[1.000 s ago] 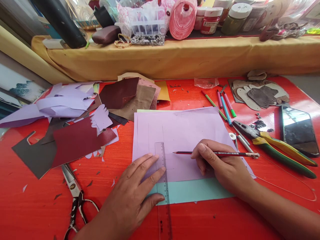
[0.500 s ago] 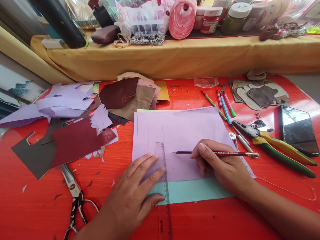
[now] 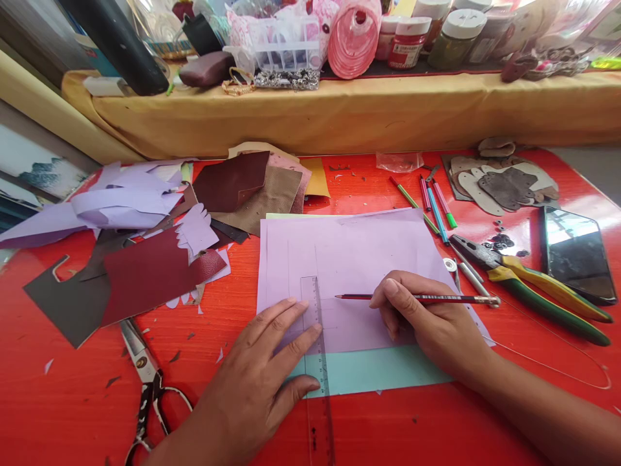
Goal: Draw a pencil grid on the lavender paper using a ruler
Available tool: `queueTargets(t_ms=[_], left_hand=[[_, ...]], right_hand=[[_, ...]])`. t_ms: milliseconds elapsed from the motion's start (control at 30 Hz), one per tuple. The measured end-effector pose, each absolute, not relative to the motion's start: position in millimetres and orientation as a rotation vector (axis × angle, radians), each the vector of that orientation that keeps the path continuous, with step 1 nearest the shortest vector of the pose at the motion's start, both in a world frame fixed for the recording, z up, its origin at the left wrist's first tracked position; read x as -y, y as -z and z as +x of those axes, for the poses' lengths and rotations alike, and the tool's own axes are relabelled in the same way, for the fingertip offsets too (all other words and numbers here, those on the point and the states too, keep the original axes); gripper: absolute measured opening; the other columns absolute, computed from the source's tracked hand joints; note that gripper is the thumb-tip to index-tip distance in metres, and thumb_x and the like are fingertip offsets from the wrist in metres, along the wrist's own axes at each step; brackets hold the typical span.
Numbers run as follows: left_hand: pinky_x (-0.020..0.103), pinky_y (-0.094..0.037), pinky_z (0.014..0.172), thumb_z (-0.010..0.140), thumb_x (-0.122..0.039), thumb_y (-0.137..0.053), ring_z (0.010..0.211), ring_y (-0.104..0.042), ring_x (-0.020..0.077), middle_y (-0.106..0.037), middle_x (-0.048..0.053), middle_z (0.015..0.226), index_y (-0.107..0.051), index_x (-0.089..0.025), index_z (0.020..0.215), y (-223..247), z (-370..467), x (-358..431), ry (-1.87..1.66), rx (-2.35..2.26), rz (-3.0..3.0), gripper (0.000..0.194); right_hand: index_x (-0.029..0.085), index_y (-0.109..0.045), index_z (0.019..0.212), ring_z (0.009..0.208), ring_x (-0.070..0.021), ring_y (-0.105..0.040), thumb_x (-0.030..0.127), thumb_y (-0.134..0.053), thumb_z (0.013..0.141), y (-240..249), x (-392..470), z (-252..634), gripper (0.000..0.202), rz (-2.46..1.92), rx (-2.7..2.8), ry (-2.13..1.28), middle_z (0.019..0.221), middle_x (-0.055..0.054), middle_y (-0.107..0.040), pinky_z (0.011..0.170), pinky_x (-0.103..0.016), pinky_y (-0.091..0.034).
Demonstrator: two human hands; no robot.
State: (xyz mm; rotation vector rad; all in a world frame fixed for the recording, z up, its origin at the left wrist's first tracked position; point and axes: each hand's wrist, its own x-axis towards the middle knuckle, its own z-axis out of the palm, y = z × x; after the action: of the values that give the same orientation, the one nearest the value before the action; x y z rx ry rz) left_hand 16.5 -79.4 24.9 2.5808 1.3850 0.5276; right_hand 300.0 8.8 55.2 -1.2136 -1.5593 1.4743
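A clear ruler (image 3: 316, 369) lies lengthwise over a lilac paper sheet (image 3: 369, 252), its near end reaching past the paper towards me. My left hand (image 3: 264, 366) rests on the ruler with fingers spread and stretched out, pressing it flat. In my right hand (image 3: 427, 323) is a dark red and black pencil (image 3: 456, 299), pinched and almost level. Its tip points left, just right of the ruler; whether it touches the paper I cannot tell. Thin pencil lines run on the lilac sheet. A turquoise sheet (image 3: 373, 374) shows underneath along the near edge.
Scissors (image 3: 145, 369) lie at left, near leather scraps (image 3: 150, 278) and lilac offcuts (image 3: 126, 197). On the right are pliers (image 3: 528, 285), a phone (image 3: 577, 252), felt-tip pens (image 3: 439, 210) and leather pieces (image 3: 504, 181). Jars (image 3: 410, 42) stand on the ledge behind.
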Motion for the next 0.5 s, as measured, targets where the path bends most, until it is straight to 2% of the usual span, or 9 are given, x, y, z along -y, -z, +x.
queueTargets(t_ms=[267, 500], left_hand=[[0.046, -0.048, 0.127, 0.116, -0.048, -0.052, 0.160, -0.042, 0.0286, -0.049, 0.006, 0.172, -0.059, -0.028, 0.158, -18.4, 15.7, 82.4, -0.490, -1.402, 2.548, 0.046], [0.047, -0.049, 0.127, 0.117, -0.048, -0.051, 0.160, -0.042, 0.0292, -0.049, 0.007, 0.172, -0.058, -0.027, 0.158, -17.9, 15.1, 82.8, -0.502, -1.394, 2.549, 0.046]], right_hand=[[0.022, -0.075, 0.081, 0.052, -0.0142, -0.051, 0.067, -0.061, 0.108, -52.8, -9.3, 299.5, 0.054, -1.195, 1.558, -1.472, 0.056, 0.002, -0.060, 0.051, -0.028, -0.038], [0.023, -0.075, 0.080, 0.052, -0.0143, -0.051, 0.068, -0.062, 0.107, -53.2, -9.1, 299.9, 0.054, -1.204, 1.549, -1.472, 0.055, 0.002, -0.060, 0.050, -0.029, -0.037]])
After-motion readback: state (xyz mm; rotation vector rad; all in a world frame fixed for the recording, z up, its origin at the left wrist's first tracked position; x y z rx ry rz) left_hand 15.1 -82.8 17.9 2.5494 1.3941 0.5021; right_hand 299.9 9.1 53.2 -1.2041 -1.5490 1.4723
